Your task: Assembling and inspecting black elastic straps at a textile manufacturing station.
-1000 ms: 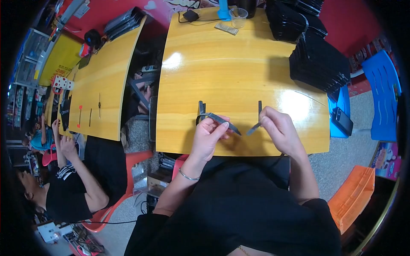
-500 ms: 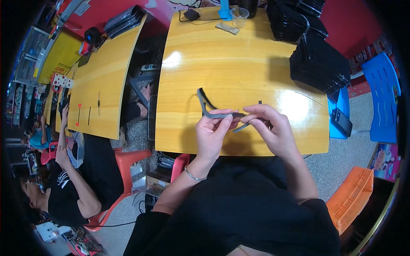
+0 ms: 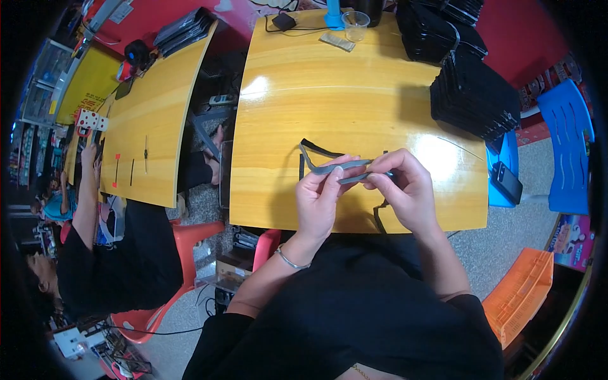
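A narrow grey and black strap (image 3: pixel 322 169) is bent into a loop above the near part of the table. My left hand (image 3: pixel 318 199) pinches it between thumb and fingers, the loop standing out beyond the fingertips. On the right, my right hand (image 3: pixel 408 190) grips the strap's other portion between thumb and forefinger, close to the left fingertips. A dark strip (image 3: pixel 379 218) hangs below the right hand; whether it belongs to the same strap I cannot tell. A short black strip (image 3: pixel 301 167) lies on the table beside the left hand.
The yellow wooden table (image 3: pixel 316 95) carries stacked black cases (image 3: pixel 472 95) at the right and a clear plastic cup (image 3: pixel 355 26) at the back. A phone (image 3: pixel 506 182) rests on a blue chair. An orange crate (image 3: pixel 519 294) stands lower right. Another person (image 3: pixel 101 272) works at the left table.
Both hands have shifted slightly right; the strap's loop has tilted lower and flatter. A dark strip now hangs under my right hand. The person at the left has reached an arm forward.
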